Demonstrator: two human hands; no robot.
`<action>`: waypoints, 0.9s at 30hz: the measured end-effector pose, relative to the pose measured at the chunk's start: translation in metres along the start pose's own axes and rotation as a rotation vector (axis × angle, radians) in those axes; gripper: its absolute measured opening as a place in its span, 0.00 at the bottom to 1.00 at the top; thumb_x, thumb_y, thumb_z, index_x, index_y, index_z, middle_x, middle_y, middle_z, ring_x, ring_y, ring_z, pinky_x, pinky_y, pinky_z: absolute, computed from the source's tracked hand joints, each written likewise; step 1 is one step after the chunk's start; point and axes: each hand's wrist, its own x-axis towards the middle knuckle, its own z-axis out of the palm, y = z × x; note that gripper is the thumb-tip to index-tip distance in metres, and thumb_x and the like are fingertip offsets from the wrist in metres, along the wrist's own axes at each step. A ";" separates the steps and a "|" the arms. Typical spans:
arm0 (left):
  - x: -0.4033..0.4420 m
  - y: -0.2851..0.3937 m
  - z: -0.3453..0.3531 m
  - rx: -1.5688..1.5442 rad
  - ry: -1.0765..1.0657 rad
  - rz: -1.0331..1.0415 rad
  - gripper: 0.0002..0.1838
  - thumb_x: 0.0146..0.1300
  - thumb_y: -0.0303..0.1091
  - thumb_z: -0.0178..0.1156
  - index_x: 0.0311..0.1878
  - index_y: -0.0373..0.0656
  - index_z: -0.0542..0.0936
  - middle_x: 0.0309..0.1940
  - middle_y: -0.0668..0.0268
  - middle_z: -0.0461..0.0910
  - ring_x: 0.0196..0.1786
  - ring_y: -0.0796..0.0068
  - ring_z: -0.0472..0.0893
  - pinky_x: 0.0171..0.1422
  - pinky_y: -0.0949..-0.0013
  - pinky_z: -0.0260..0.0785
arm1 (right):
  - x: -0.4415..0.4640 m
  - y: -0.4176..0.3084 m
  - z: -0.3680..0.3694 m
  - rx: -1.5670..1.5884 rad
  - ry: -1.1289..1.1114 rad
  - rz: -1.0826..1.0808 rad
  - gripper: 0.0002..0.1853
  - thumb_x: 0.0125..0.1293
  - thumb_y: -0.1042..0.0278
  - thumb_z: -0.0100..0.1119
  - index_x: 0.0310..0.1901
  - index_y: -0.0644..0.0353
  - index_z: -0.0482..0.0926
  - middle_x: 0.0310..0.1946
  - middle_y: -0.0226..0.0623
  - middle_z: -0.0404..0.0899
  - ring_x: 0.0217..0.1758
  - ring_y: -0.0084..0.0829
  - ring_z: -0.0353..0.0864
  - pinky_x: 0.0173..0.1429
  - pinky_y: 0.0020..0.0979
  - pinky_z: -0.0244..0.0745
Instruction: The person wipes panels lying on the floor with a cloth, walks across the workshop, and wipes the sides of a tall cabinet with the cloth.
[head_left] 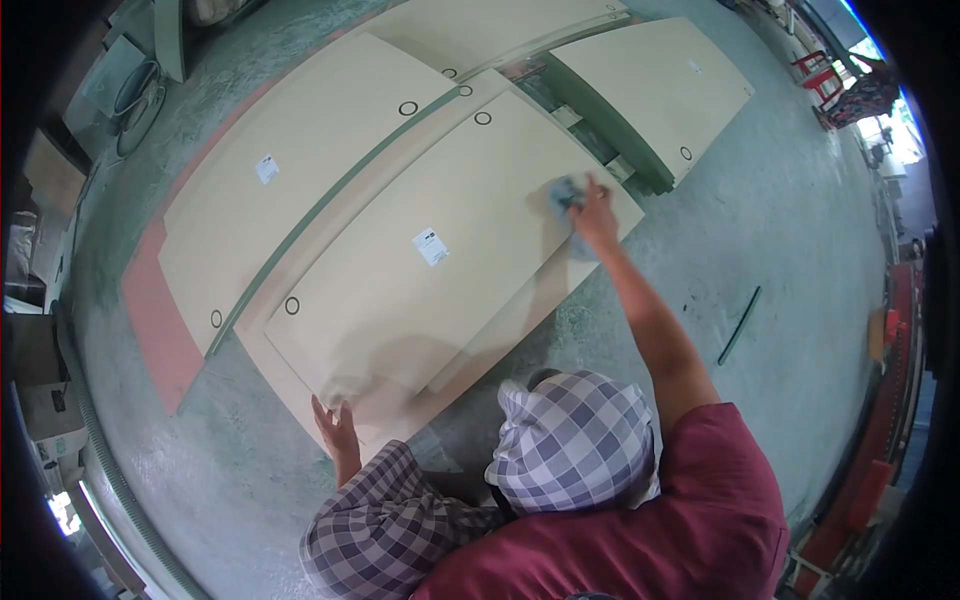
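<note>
My right hand [597, 215] is closed on a grey-blue cloth [565, 196], somewhat blurred, at the right end of a cream panel [400, 300]. This panel lies flat on the stack in front of me, with a white label [431, 246] near its middle and black-ringed holes near two corners. At the panel's near left corner is my left hand [340, 432], its fingers apart and nothing seen in them. Shadows fall over the near part of the panel.
More cream panels lie at the left [330, 120] and upper right [655, 90]. A dark strip [739, 325] rests on the floor at the right. A ribbed hose [110, 470] runs along the left. Far right are a red chair [818, 78] and a person [862, 97].
</note>
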 end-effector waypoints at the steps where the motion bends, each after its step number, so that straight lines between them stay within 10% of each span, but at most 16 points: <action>1: 0.004 -0.009 -0.002 0.005 0.004 -0.006 0.38 0.58 0.39 0.57 0.67 0.42 0.49 0.65 0.45 0.47 0.65 0.50 0.57 0.64 0.57 0.54 | 0.016 0.010 -0.005 -0.026 0.044 0.115 0.35 0.51 0.61 0.55 0.63 0.51 0.54 0.56 0.48 0.60 0.55 0.48 0.68 0.51 0.44 0.69; 27: 0.005 -0.004 0.007 0.518 0.002 -0.012 0.40 0.57 0.52 0.55 0.65 0.39 0.51 0.63 0.44 0.51 0.65 0.45 0.53 0.66 0.52 0.47 | 0.033 0.044 0.000 -0.209 -0.137 0.284 0.31 0.48 0.57 0.57 0.55 0.56 0.62 0.56 0.50 0.61 0.54 0.49 0.69 0.54 0.43 0.67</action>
